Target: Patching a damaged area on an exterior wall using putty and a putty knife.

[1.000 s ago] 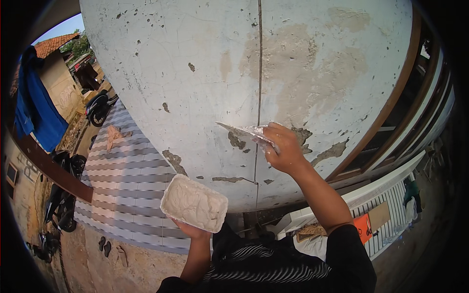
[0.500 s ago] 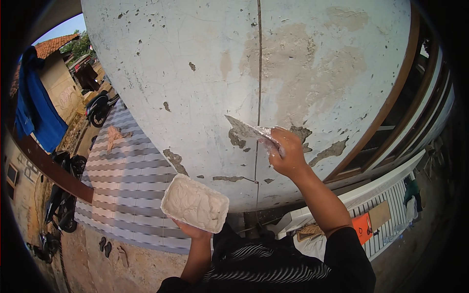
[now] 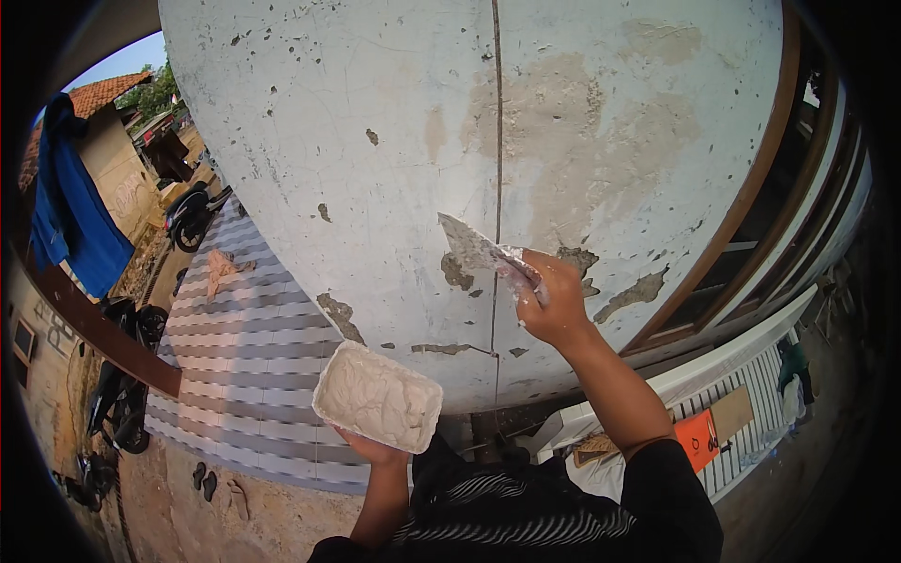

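My right hand [image 3: 554,302] is closed round the handle of a putty knife [image 3: 474,246], its broad blade smeared with pale filler and pointing up and left. The blade is held over the white wall [image 3: 394,216], near a chipped grey patch [image 3: 457,272]; whether it touches the wall I cannot tell. From below, my left hand [image 3: 374,448] supports a rectangular white tub [image 3: 324,405] of beige putty [image 3: 380,396]. Its fingers are mostly hidden under the tub. Dried beige putty [image 3: 572,131] covers an area higher on the wall, on both sides of a thin vertical conduit [image 3: 498,113].
Bare chipped spots [image 3: 633,293] run along the lower wall. A brown window frame [image 3: 723,253] stands at right, above a white slatted bench [image 3: 741,441] with scissors and an orange sheet [image 3: 696,439]. At left are a tiled floor [image 3: 253,375], a blue cloth [image 3: 80,206] and motorbikes [image 3: 122,403].
The putty knife's blade has tilted slightly, its tip now a little higher and further right. My left hand and the tub have barely shifted, slightly down in the picture.
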A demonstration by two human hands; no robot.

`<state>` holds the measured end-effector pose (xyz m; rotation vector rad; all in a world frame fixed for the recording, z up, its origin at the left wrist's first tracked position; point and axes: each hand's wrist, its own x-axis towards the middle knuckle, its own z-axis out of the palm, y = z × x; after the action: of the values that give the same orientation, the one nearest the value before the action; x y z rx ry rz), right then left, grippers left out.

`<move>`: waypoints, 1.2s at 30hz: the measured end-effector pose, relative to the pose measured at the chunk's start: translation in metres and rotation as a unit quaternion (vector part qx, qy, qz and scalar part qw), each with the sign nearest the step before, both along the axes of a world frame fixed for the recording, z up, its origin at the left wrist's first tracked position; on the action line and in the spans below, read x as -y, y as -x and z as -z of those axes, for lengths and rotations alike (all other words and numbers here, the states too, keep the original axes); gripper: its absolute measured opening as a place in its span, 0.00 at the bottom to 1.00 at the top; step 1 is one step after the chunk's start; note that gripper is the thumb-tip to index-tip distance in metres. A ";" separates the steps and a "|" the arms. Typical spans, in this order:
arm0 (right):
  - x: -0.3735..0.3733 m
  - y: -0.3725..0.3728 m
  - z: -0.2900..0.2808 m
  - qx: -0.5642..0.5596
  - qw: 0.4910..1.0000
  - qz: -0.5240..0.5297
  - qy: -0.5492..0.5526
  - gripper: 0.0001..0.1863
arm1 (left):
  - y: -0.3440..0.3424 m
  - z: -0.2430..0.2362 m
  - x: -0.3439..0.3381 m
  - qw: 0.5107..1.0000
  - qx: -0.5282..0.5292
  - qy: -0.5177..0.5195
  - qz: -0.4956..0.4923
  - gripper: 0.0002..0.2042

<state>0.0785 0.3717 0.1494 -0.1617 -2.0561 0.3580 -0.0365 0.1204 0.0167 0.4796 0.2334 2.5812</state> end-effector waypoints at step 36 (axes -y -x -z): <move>-0.010 -0.006 0.042 -0.042 0.992 -0.025 -0.112 0.22 | 0.007 0.003 -0.002 1.000 0.005 0.016 -0.008 0.38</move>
<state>0.0843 0.3812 0.1077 0.0416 -2.0022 0.1592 -0.0431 0.1223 0.0139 0.4549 0.2768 2.5908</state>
